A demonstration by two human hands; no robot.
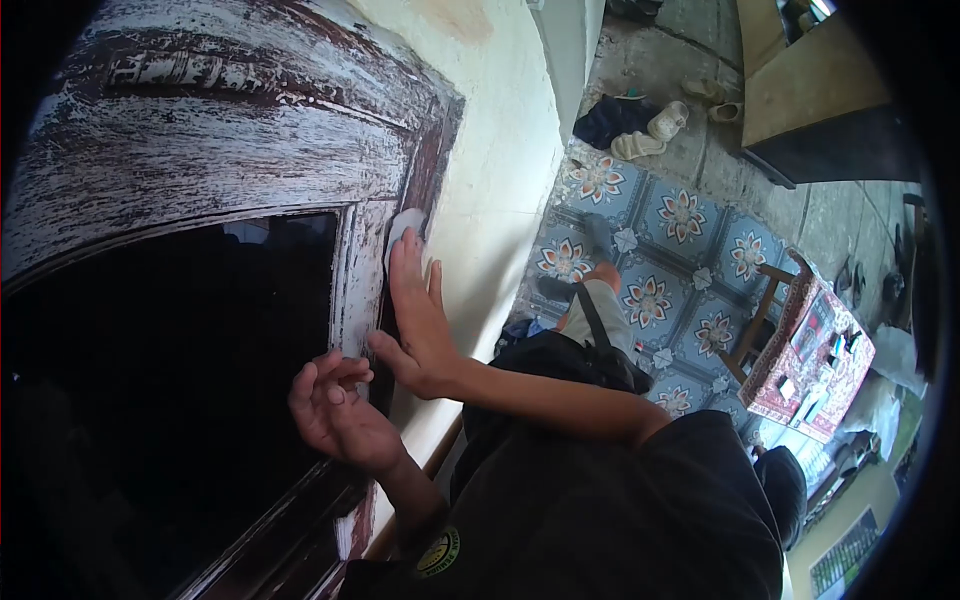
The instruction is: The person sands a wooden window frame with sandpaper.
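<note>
My right hand (425,335) lies stretched along the narrow edge of a worn wooden frame (365,260), with its thumb apart. Under its fingertips a pale piece of sandpaper (404,226) is pressed against the wood; most of the piece is covered by the fingers. Lower down, my left hand (345,415) hovers in front of the dark glass pane (180,390), close to my right wrist. Its fingers are loosely bent and apart, with nothing visible in them. White, patchy paint with brown showing through covers the wooden panel (230,140).
A cream wall (495,150) borders the frame. Patterned blue tiles (680,215) cover the floor around my feet. Shoes (660,125) and dark cloth lie beyond them. To the right stands a small table with a red patterned cover (770,395) and small items on top.
</note>
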